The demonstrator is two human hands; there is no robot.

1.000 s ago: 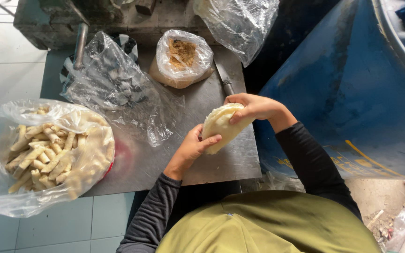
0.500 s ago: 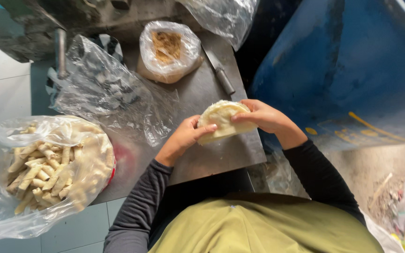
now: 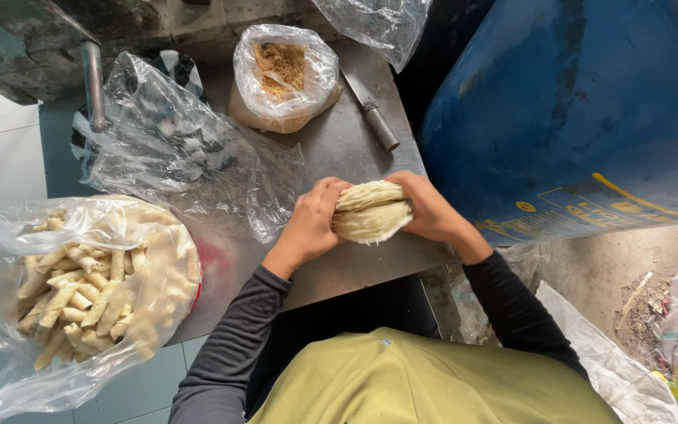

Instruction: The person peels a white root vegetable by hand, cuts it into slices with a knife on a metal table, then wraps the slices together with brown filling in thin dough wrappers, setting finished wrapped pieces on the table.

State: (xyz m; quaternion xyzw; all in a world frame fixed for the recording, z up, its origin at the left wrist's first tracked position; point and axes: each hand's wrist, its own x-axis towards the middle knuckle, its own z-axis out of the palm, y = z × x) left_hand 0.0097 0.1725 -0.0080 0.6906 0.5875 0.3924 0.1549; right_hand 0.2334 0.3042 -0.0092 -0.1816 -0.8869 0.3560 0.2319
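1. Both hands closed on a pale stack of thin wrappers [image 3: 372,210], held just above the near edge of the steel table [image 3: 331,149].
2. Left hand [image 3: 314,222] wrapped round the stack's left end, right hand [image 3: 431,208] round the right end; each grip shut tight.
3. Changed from a second ago: stack then tilted and loosely cupped, now level and squeezed between both palms.
4. Lying nearby: bag of rolled sticks [image 3: 92,286] at left, bag of brown filling [image 3: 282,72] further back, knife [image 3: 370,108] beside it.
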